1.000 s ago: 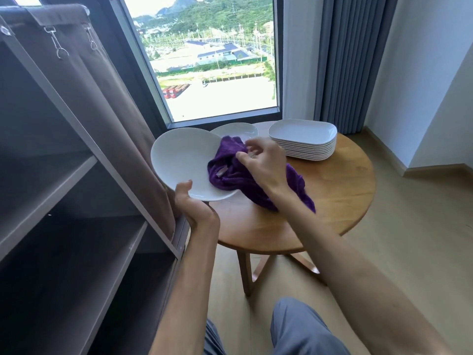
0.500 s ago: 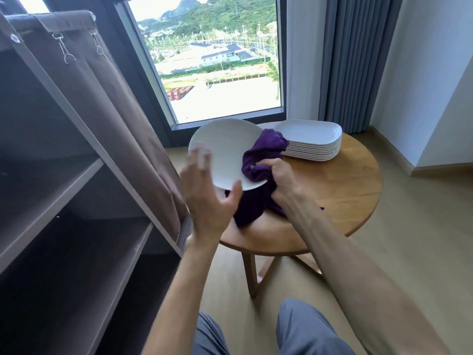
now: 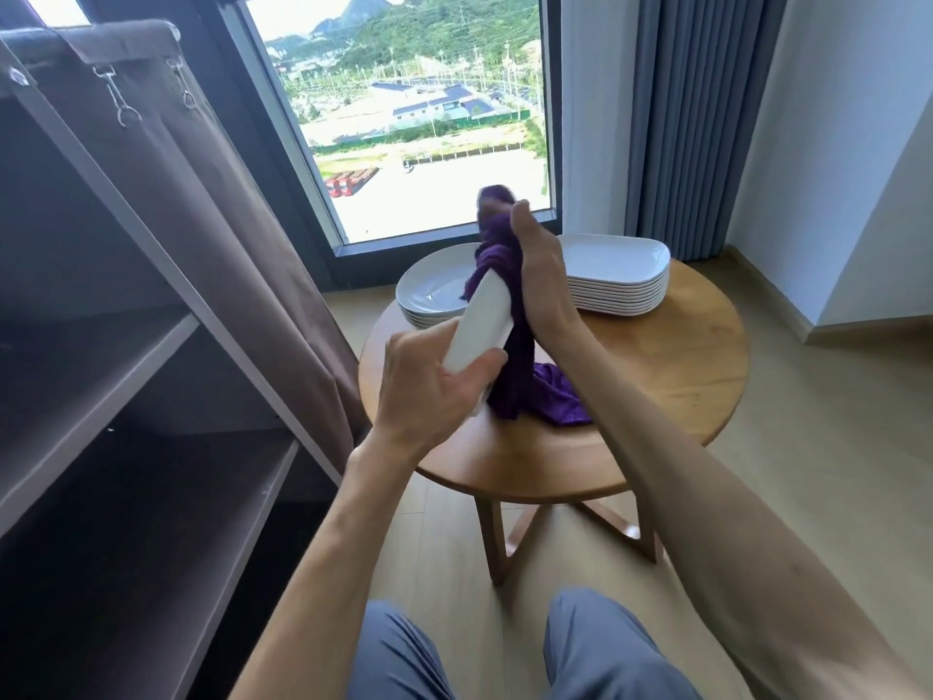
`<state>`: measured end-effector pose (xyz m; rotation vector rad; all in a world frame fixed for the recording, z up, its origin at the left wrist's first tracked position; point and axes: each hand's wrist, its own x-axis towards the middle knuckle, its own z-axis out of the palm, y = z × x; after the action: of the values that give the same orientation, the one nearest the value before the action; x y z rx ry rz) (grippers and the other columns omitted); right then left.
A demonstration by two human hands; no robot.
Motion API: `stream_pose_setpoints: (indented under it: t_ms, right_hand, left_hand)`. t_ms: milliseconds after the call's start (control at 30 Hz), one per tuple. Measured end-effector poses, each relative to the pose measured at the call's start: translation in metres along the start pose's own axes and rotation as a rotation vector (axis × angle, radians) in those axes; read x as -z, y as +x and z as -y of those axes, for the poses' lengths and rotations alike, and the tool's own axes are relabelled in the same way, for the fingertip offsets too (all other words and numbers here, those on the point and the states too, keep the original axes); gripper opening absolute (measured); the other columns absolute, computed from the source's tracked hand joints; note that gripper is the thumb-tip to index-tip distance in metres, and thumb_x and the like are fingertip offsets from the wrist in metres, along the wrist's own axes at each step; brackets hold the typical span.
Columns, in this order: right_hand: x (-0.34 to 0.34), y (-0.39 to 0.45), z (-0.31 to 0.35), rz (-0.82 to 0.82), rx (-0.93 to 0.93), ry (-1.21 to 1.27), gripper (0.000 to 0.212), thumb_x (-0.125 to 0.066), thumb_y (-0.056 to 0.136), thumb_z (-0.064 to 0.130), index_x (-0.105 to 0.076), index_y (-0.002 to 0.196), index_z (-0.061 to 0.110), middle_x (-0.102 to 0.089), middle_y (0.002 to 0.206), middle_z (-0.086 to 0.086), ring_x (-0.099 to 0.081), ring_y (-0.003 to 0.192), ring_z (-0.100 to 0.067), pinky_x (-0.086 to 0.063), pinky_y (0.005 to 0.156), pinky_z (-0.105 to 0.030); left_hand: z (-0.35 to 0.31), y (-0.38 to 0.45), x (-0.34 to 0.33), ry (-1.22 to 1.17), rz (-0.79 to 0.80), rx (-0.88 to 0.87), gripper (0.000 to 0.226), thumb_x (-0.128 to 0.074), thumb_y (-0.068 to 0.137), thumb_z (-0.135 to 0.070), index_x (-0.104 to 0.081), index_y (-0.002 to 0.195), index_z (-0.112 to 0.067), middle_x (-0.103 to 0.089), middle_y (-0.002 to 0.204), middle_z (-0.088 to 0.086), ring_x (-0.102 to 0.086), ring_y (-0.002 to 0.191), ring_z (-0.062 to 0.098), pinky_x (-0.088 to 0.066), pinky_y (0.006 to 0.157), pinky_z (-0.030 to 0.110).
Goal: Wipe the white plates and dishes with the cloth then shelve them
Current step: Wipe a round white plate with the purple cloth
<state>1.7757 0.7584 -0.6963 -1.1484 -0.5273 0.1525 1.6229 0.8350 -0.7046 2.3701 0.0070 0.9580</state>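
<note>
Beside us stood the brown fabric-covered shelf unit (image 3: 126, 376); ahead, the round wooden table (image 3: 656, 396) carried a stack of white rounded-rectangular dishes (image 3: 616, 280) and a stack of round white plates (image 3: 429, 295). Our left hand (image 3: 429, 386) gripped a white plate (image 3: 482, 320) edge-on above the table, and our right hand (image 3: 540, 280) pressed the purple cloth (image 3: 520, 366) against it, fingers hidden.

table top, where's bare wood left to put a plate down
On the round table, bare wood lies at the near and right side, right of the purple cloth and in front of the rectangular dish stack. The far edge is crowded: that stack and the round plate stack fill it.
</note>
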Motion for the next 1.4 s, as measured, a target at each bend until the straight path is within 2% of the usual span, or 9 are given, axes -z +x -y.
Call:
stream_pose_setpoints:
  t_ms: [100,200,333,533,767,1000,1133,1233,1400]
  right_hand:
    - [0.004,0.004,0.006,0.122,0.056,-0.163,0.061,-0.045,0.100,0.053,-0.072,0.072,0.005,-0.070,0.070,0.000,-0.063,0.064,-0.010,-0.049,0.069,-0.019]
    - [0.001,0.011,0.010,0.166,0.026,-0.237,0.082,-0.047,0.088,0.065,-0.053,0.074,-0.016,-0.053,0.066,-0.013,-0.046,0.061,-0.022,-0.042,0.067,-0.027]
    - [0.007,0.014,0.002,0.139,-0.144,-0.276,0.055,-0.051,0.086,0.063,-0.059,0.076,0.009,-0.055,0.071,-0.009,-0.050,0.067,-0.020,-0.043,0.076,-0.036]
    - [0.016,0.001,-0.019,-0.042,-0.401,-0.172,0.045,-0.054,0.081,0.066,-0.078,0.081,0.028,-0.078,0.084,0.003,-0.071,0.078,-0.015,-0.053,0.077,-0.034]
    - [0.024,-0.010,-0.024,-0.099,-0.598,-0.003,0.046,-0.058,0.087,0.061,-0.074,0.099,0.020,-0.074,0.093,-0.002,-0.067,0.090,-0.023,-0.052,0.080,-0.034]
    - [0.021,-0.019,-0.034,-0.094,-0.652,0.408,0.031,-0.054,0.098,0.050,-0.055,0.109,0.021,-0.053,0.092,-0.005,-0.049,0.092,-0.022,-0.042,0.077,-0.031]
    - [0.023,-0.011,-0.026,-0.046,-0.625,0.185,0.034,-0.058,0.092,0.056,-0.064,0.086,0.023,-0.059,0.076,-0.001,-0.056,0.076,-0.020,-0.046,0.067,-0.030]
    - [0.023,0.001,-0.016,-0.018,-0.462,-0.329,0.044,-0.056,0.091,0.060,-0.069,0.085,0.018,-0.068,0.087,0.000,-0.064,0.084,-0.021,-0.050,0.086,-0.036]
    - [-0.014,0.001,-0.004,0.216,-0.097,-0.772,0.062,-0.055,0.091,0.056,-0.051,0.040,0.021,-0.047,0.039,0.012,-0.044,0.046,-0.007,-0.036,0.057,-0.032]
  left_hand:
    - [-0.001,0.000,0.008,-0.110,-0.029,0.048,0.032,-0.076,0.080,-0.028,-0.072,0.082,0.004,-0.066,0.073,0.021,-0.063,0.066,0.040,-0.048,0.050,0.045]
    - [0.000,-0.004,0.012,-0.260,-0.043,0.157,0.028,-0.076,0.079,-0.026,-0.071,0.081,0.002,-0.068,0.079,0.026,-0.064,0.072,0.045,-0.053,0.055,0.050]
    - [0.002,-0.013,0.016,-0.489,-0.097,0.194,0.023,-0.077,0.077,-0.036,-0.074,0.094,-0.020,-0.075,0.089,0.012,-0.073,0.079,0.030,-0.058,0.059,0.043]
    - [0.015,-0.019,0.006,-0.599,-0.185,0.214,0.024,-0.074,0.082,-0.032,-0.075,0.100,-0.016,-0.077,0.092,0.007,-0.074,0.083,0.029,-0.060,0.062,0.042]
    - [0.021,-0.022,-0.015,-0.712,-0.315,0.295,0.014,-0.078,0.078,-0.033,-0.079,0.084,-0.020,-0.071,0.083,0.018,-0.066,0.078,0.038,-0.055,0.063,0.062]
    - [0.008,-0.019,-0.031,-0.690,-0.377,0.303,0.012,-0.073,0.083,-0.038,-0.078,0.092,-0.042,-0.076,0.087,-0.008,-0.072,0.084,0.018,-0.061,0.069,0.044]
    - [0.026,-0.018,-0.016,-0.806,-0.208,0.362,0.024,-0.072,0.070,-0.034,-0.077,0.090,-0.022,-0.073,0.084,0.001,-0.067,0.082,0.024,-0.055,0.070,0.039]
    - [0.048,0.000,0.022,-0.957,0.090,0.363,0.033,-0.060,0.080,-0.035,-0.069,0.097,-0.008,-0.070,0.086,0.002,-0.064,0.079,0.019,-0.053,0.069,0.030]
    - [0.055,0.028,0.052,-0.478,0.408,0.440,0.039,-0.078,0.073,-0.049,-0.077,0.093,-0.015,-0.076,0.088,0.004,-0.074,0.078,0.020,-0.057,0.067,0.026]
